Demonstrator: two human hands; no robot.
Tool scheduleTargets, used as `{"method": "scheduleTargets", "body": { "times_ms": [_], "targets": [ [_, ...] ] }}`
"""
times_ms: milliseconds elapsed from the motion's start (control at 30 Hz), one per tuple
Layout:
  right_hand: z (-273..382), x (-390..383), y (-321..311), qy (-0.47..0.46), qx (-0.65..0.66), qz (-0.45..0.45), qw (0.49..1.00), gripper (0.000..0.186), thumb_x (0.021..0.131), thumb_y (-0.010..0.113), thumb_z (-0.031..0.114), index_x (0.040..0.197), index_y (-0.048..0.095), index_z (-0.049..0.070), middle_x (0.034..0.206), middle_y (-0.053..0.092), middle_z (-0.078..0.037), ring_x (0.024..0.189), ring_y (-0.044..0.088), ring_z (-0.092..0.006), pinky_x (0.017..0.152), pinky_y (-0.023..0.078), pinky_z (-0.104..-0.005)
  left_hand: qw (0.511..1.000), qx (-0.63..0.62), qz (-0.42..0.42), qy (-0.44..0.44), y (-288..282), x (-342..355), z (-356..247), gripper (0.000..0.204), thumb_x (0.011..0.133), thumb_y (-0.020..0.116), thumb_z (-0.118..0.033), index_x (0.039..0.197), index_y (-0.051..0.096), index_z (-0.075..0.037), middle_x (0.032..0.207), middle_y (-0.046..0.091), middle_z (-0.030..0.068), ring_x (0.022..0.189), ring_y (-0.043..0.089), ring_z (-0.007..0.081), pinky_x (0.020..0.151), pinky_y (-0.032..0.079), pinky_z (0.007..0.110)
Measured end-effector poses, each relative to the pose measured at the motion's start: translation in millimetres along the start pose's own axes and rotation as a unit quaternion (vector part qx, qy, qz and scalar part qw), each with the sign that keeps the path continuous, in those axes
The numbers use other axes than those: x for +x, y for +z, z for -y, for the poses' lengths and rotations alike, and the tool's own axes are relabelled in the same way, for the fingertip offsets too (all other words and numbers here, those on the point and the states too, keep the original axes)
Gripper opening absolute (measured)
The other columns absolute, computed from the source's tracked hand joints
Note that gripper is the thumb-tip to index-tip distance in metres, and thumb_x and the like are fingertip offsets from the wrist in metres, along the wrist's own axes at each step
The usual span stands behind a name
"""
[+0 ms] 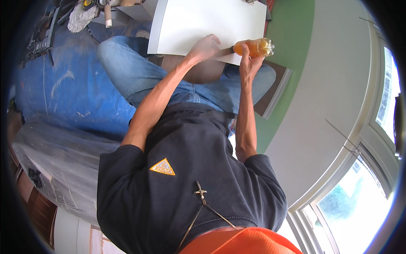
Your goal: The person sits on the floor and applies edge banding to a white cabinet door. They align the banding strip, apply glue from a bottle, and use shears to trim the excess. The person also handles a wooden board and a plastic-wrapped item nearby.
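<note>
My right hand (pixel 248 61) is wrapped round a plastic bottle (pixel 253 47) of orange liquid, lying sideways over the edge of a white panel (pixel 203 21) across my bent legs. A dark, narrow object (pixel 226 51) extends left from the bottle toward my left hand; whether it is part of the bottle or separate, I cannot tell. My left hand (pixel 205 48) is smeared by motion beside it, fingers somewhat bent, and what it holds is unclear. Brown boards (pixel 277 89) show beneath the white panel.
A blue floor covering (pixel 63 89) lies at the left, with tools (pixel 46 38), a white rag (pixel 78 19) and offcuts at upper left. A plastic-wrapped item (pixel 59 161) is lower left. A green strip (pixel 289 51), pale wall or ledge and windows (pixel 351 199) line the right.
</note>
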State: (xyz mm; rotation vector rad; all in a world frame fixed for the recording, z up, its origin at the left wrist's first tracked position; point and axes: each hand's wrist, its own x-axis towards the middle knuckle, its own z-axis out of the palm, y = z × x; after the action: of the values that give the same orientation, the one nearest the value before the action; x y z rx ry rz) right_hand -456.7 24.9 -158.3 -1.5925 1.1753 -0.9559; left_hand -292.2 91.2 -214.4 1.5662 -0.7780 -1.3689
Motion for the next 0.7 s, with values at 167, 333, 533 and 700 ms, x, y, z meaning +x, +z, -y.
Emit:
{"method": "scheduleTargets", "body": {
  "times_ms": [167,333,533,700],
  "targets": [
    [-1,-5,8,0.064,-0.084,0.051,0.993,0.037,0.091,0.075,0.025,0.114,0.061,-0.001,0.105,0.067,-0.012,0.096,0.065,-0.0223,0.086,0.052,-0.0347,1.0,0.019,0.005,-0.002,1,1,3,0.029,0.085,0.061,0.003,0.113,0.056,-0.001,0.086,0.067,0.0075,0.08,0.064,0.015,0.071,0.052,0.029],
    [-3,1,1,-0.004,-0.021,-0.021,1.0,0.041,0.09,0.077,0.03,0.111,0.061,-0.002,0.105,0.067,-0.013,0.098,0.065,-0.0229,0.085,0.053,-0.0356,1.0,0.005,0.003,0.007,0,1,9,0.03,0.085,0.062,0.003,0.114,0.055,0.001,0.087,0.066,0.0078,0.08,0.064,0.0145,0.074,0.053,0.028],
    [-4,-8,-3,0.005,-0.07,0.018,0.997,0.042,0.09,0.077,0.029,0.113,0.062,-0.002,0.106,0.068,-0.013,0.098,0.065,-0.0215,0.085,0.054,-0.0357,1.0,0.013,0.012,-0.003,-1,0,7,0.03,0.086,0.063,0.003,0.115,0.055,0.001,0.088,0.066,0.0082,0.08,0.064,0.0133,0.075,0.055,0.028],
    [-3,-5,-12,0.016,-0.018,-0.018,1.0,0.042,0.09,0.077,0.028,0.114,0.061,-0.003,0.105,0.068,-0.014,0.097,0.065,-0.0212,0.085,0.053,-0.0347,0.998,-0.058,0.032,-0.023,-1,-1,8,0.029,0.087,0.063,0.002,0.114,0.055,0.0,0.09,0.066,0.0087,0.081,0.064,0.0133,0.075,0.056,0.028]
  ]
}}
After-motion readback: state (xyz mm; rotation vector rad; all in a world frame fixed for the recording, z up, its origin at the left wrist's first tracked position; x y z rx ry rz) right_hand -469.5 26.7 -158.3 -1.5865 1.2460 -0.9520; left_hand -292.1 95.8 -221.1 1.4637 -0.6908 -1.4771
